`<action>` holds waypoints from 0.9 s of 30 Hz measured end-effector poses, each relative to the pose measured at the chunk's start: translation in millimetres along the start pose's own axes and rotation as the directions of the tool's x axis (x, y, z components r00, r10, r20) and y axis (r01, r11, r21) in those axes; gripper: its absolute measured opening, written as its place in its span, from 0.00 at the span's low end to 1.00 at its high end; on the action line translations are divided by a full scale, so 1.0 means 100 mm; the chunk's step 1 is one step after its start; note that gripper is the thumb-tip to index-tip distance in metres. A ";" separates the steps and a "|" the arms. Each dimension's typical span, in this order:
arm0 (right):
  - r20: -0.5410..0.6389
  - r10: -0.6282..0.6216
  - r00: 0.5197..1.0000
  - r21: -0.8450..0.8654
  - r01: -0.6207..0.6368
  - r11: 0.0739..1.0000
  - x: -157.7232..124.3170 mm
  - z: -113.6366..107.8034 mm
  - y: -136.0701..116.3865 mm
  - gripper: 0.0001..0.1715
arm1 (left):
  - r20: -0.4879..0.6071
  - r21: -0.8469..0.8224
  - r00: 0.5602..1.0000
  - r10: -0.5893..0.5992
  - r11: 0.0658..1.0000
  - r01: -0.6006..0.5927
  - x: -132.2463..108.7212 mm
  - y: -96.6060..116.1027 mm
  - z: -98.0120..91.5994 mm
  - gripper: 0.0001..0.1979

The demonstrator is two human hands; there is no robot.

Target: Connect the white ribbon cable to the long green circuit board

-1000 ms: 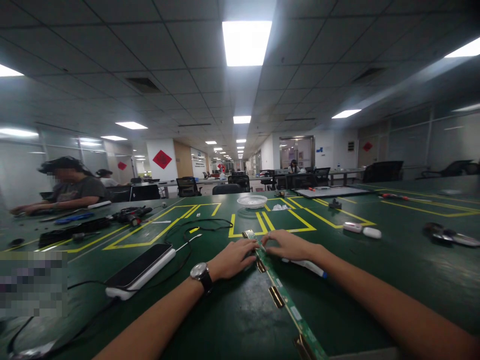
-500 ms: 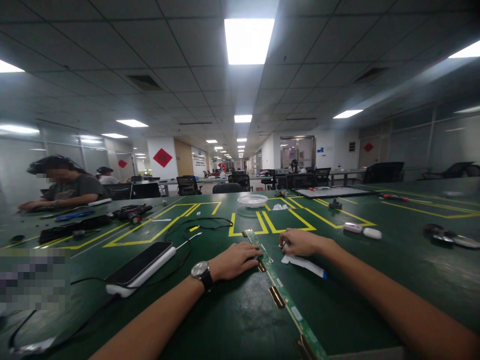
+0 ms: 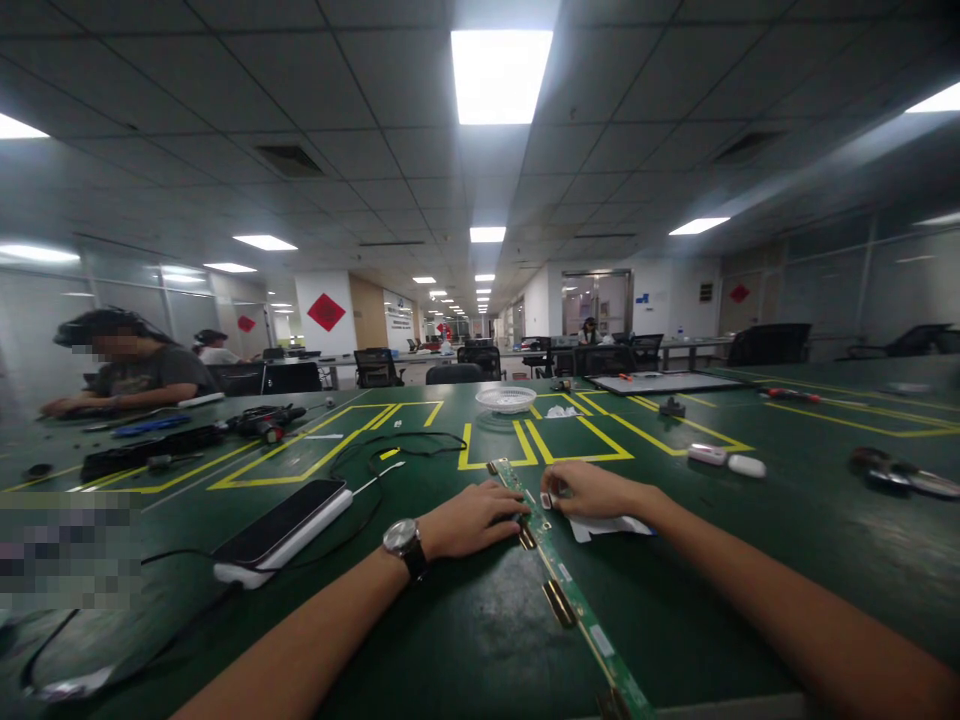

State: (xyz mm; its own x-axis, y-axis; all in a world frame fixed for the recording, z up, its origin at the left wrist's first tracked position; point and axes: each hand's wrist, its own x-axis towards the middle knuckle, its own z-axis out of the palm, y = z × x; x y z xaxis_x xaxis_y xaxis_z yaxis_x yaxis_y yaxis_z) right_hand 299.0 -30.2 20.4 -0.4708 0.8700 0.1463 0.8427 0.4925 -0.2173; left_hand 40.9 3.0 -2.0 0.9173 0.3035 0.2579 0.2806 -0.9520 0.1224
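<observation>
A long, narrow green circuit board (image 3: 570, 600) with gold tabs lies on the green table (image 3: 750, 560), running from the centre toward the near edge. My left hand (image 3: 472, 520), with a wristwatch, rests flat against the board's left side, fingers extended. My right hand (image 3: 589, 490) sits just right of the board, fingers pinched on a small white piece I cannot make out. Under that hand lies a white sheet (image 3: 607, 525).
A dark phone on a white power bank (image 3: 281, 530) with black cables lies to the left. A white bowl (image 3: 505, 400) stands ahead, two small white devices (image 3: 724, 460) to the right, tools (image 3: 262, 422) at the far left, where a seated person (image 3: 135, 375) works.
My right hand came off the board, went right to the white sheet, then returned close to the board pinching a small white piece. The left hand stayed put.
</observation>
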 end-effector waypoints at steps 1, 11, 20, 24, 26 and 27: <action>-0.003 -0.010 1.000 0.009 0.010 1.000 0.00 0.01 0.00 0.14 | -0.001 -0.001 1.000 0.002 1.000 -0.002 0.00 0.00 0.00 0.19; -0.020 -0.020 1.000 -0.015 0.019 1.000 0.01 0.04 -0.06 0.12 | 0.003 -0.006 1.000 0.009 1.000 -0.009 0.01 0.01 -0.02 0.19; -0.031 -0.020 0.999 -0.099 0.016 0.995 0.00 0.00 -0.03 0.11 | 0.009 -0.012 1.000 0.006 1.000 -0.006 0.01 0.01 -0.02 0.19; -0.056 -0.049 0.997 -0.103 0.043 0.994 0.02 0.04 -0.02 0.10 | 0.011 -0.027 1.000 0.005 1.000 -0.004 0.01 0.00 -0.01 0.19; -0.068 -0.053 0.996 -0.097 0.046 0.994 0.03 0.07 -0.02 0.10 | 0.009 -0.029 1.000 0.009 1.000 -0.009 0.01 -0.01 0.00 0.20; -0.071 -0.052 0.996 -0.093 0.045 0.995 0.04 0.07 -0.02 0.10 | 0.008 -0.029 1.000 0.012 1.000 -0.012 0.01 -0.02 0.00 0.20</action>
State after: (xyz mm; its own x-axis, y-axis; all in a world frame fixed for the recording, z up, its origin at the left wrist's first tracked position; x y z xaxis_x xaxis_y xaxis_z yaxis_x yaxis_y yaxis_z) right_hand 293.7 -28.0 14.3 -0.4941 0.8396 0.2258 0.8412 0.5273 -0.1196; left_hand 41.2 4.9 -2.4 0.9227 0.2916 0.2522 0.2612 -0.9540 0.1472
